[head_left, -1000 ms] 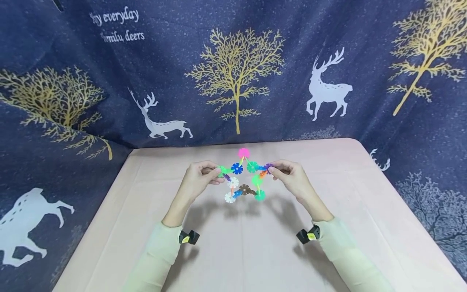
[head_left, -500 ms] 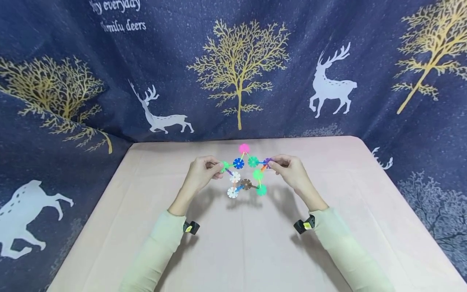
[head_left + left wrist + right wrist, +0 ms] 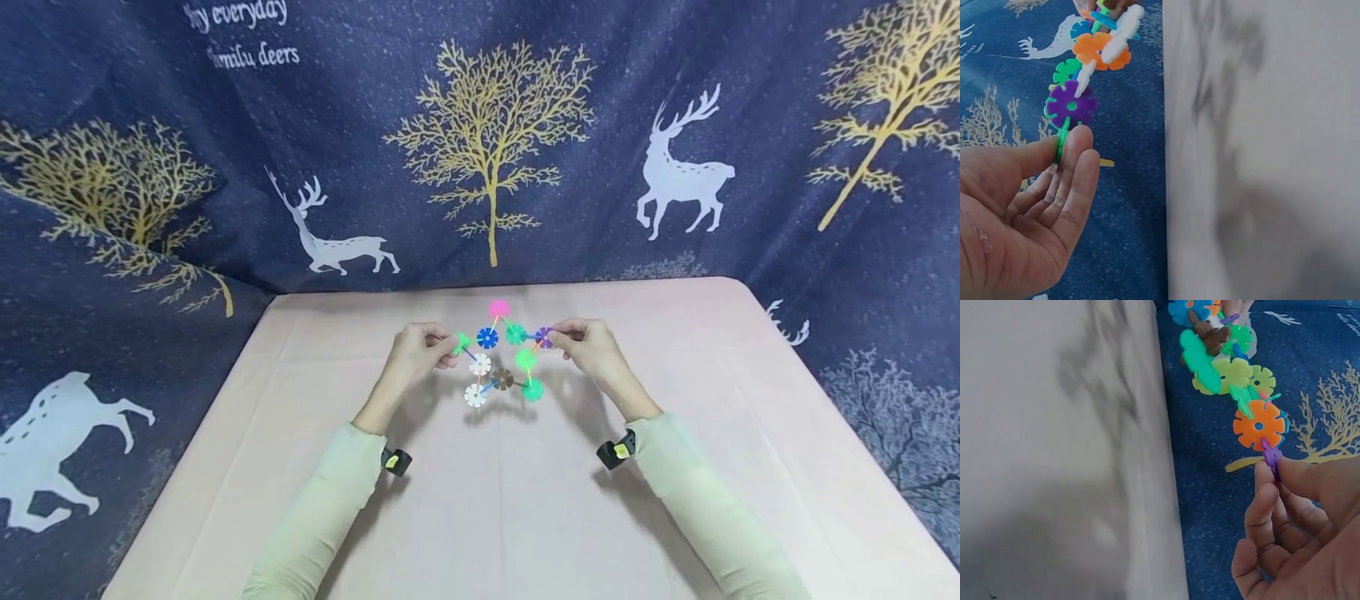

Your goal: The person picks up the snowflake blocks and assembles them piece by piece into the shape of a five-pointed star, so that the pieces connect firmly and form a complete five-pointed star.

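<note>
A star-shaped figure made of snowflake building discs [image 3: 487,337] hangs above the table between both hands. Its discs are pink, blue, green, white, brown and purple, with others slotted edge-on between them. My left hand [image 3: 416,354] pinches the green disc [image 3: 1060,144] at the star's left point between thumb and forefinger. At the right point, the purple disc [image 3: 1272,457] is pinched by the thumb and forefinger of my right hand [image 3: 596,354]. The pink disc [image 3: 499,309] forms the top point, facing away from me. Fingertips hide part of both pinched discs.
A pale pink cloth covers the table [image 3: 495,517], and shadows of the star and arms fall on it. Behind the far edge hangs a dark blue curtain [image 3: 337,133] printed with deer and trees. A small black camera [image 3: 396,461] sits on each wrist.
The star tilts so that its discs face the head camera more squarely, then shifts slightly left. Both hands keep their pinch, and the wrists draw a little inward. The head view also shifts slightly.
</note>
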{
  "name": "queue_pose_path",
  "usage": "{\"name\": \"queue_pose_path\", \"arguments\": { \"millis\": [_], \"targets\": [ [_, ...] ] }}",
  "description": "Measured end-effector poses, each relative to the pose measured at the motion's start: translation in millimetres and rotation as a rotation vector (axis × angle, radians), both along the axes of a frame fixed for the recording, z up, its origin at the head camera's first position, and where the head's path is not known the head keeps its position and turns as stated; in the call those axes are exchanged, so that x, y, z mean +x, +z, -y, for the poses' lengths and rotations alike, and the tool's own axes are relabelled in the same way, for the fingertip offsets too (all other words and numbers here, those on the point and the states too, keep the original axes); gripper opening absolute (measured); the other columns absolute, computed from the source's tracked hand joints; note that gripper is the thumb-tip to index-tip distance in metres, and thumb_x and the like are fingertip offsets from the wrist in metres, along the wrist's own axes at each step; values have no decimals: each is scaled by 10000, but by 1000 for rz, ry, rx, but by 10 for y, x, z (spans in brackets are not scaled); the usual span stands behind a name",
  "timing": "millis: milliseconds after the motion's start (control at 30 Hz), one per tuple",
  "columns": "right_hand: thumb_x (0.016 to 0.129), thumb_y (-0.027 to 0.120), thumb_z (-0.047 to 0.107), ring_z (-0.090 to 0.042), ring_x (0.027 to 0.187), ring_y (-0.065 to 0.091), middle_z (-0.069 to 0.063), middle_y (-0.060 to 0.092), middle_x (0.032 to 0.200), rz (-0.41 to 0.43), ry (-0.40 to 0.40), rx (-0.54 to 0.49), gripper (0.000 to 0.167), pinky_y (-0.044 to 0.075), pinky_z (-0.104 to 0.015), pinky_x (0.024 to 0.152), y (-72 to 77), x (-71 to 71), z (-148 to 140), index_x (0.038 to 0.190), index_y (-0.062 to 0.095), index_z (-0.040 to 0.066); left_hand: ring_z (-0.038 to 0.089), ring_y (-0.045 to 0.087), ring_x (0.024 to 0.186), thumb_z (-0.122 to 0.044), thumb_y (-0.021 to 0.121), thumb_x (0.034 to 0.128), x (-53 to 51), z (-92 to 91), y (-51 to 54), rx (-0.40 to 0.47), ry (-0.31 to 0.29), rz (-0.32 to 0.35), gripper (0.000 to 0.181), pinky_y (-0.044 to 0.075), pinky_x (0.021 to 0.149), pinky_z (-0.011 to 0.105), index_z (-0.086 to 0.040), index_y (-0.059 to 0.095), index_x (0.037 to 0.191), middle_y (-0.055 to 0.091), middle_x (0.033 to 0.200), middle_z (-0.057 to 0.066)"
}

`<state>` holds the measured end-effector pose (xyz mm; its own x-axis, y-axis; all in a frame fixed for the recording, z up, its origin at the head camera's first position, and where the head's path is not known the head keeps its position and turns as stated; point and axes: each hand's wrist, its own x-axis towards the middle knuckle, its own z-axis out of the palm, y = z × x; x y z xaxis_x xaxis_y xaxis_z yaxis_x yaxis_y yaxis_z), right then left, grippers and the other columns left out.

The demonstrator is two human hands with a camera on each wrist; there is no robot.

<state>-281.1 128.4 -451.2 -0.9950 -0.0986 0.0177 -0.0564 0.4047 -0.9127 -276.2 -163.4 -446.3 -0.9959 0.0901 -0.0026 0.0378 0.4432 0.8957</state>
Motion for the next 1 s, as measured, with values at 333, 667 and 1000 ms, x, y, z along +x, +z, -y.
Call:
{"name": "queue_pose_path", "arguments": {
  "millis": [333,667,1000],
  "targets": [
    [954,674,131,-208,738,613,-97,713,875,135,15,116,201,484,-238,598,-180,-51,21,1084,716,-16,208,720,654,-102,673,949,-13,14,-231,-2,-1,126,152,602,730,449,35,707,1006,733,779,124],
    [939,689,162,-204,677,636,-89,705,827,172,27,240,187,476,-255,600,-375,-120,34,1042,730,12,192,719,625,-83,660,946,-68,-32,-401,-38,-23,207,179,602,631,320,58,692,1052,731,752,115],
    [955,658,151,-206,767,614,-94,717,919,218,73,292,197,497,-310,695,-471,-90,24,1066,719,1,149,691,594,-99,666,953,-45,-25,-520,-159,-62,234,175,583,592,263,36,673,1064,714,748,80]
  ]
}}
